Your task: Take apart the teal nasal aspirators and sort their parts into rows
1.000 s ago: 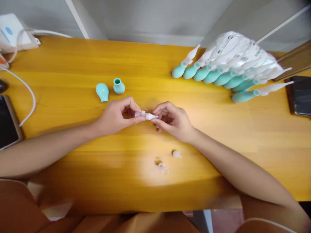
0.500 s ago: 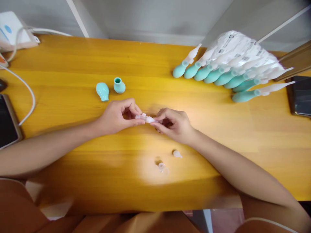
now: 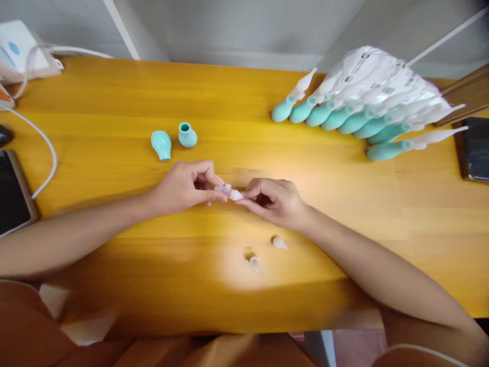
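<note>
The right hand now pinches the small translucent nozzle near its slim end, covering the tip that showed a second ago, when its index finger stood clear. Both it and the left hand are slightly nearer the person, the nozzle sloping more down toward the right hand.

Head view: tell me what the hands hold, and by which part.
A small translucent piece: the left hand pinches its tubular end, the right hand its tapered tip.

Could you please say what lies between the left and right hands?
In the head view, a small, translucent whitish, plastic-looking tube with a conical tip bridges the left hand and the right hand.
</note>
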Available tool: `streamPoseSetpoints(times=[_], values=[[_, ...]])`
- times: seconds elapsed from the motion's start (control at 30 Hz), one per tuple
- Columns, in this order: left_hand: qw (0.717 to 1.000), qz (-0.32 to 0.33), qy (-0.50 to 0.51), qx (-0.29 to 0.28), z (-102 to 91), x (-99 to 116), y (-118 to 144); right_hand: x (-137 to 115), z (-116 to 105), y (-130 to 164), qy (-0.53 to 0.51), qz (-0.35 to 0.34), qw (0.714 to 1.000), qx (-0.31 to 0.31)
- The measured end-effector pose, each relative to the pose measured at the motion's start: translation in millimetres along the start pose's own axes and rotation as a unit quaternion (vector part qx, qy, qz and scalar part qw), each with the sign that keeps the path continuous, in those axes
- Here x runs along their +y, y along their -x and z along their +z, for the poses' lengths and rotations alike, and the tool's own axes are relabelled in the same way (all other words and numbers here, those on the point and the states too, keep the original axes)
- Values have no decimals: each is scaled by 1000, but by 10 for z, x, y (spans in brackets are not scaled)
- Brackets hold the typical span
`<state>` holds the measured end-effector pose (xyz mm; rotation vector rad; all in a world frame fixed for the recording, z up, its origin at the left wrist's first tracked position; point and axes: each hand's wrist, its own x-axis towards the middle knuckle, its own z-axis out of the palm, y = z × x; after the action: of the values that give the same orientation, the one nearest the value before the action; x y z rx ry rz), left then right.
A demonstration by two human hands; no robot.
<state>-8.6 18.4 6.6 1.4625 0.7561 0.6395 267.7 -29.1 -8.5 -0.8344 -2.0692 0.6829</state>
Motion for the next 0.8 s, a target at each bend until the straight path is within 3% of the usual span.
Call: streamPoseSetpoints(times=[0.43, 0.63, 0.8], values=[[997, -58, -52, 25, 77, 57, 120, -13, -7, 39, 60, -59, 996, -27], [997, -41, -70, -6, 50, 45, 119, -35, 3, 51, 87, -91, 992, -29], [996, -40, -78, -32, 7, 36, 67, -52, -6, 49, 74, -72, 994, -23]])
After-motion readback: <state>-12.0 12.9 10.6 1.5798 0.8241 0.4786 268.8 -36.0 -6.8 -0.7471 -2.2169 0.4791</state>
